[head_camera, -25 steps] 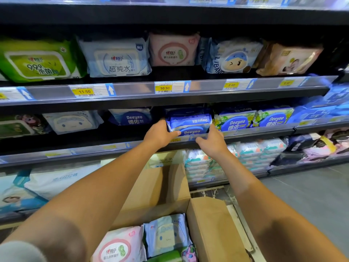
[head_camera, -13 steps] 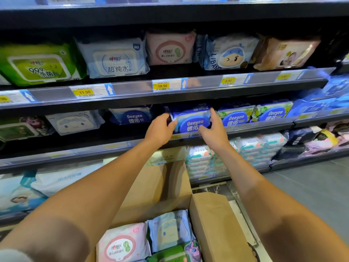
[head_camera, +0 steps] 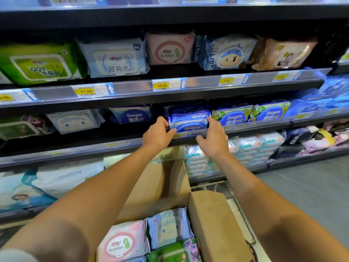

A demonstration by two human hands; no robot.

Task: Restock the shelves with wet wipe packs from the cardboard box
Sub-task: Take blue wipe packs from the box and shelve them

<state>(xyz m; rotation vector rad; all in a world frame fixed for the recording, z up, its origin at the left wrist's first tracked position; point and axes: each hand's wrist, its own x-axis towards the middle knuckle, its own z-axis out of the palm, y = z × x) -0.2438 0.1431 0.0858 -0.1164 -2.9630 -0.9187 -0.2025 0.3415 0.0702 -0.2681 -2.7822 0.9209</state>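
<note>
between the earlier views and this one the blue deeyeo pack (head_camera: 188,120) has gone from the lip of the middle shelf (head_camera: 90,137) to sitting behind the clear front rail (head_camera: 245,129), its lower edge hidden by the rail. it appears to be two packs stacked, the upper one printed upside down. the left hand (head_camera: 157,135) pinches the pack's left end with thumb and curled fingers, and the right hand (head_camera: 212,138) curls its fingers round the right end, thumb spread low by the rail. this pack looks as good as placed, so letting go and reaching back to the cardboard box (head_camera: 211,214) seems the next step. a pink pack (head_camera: 122,241), a pale blue pack (head_camera: 168,227) and a green pack (head_camera: 166,254) lie in the box. room is tight: the green-trimmed deeyeo pack (head_camera: 232,116) touches on the right, the shelf above hangs low, and only on the left is there a dark gap before the white deeyeo pack (head_camera: 132,116). the hands must lift clear of the rail when drawn out.
</note>
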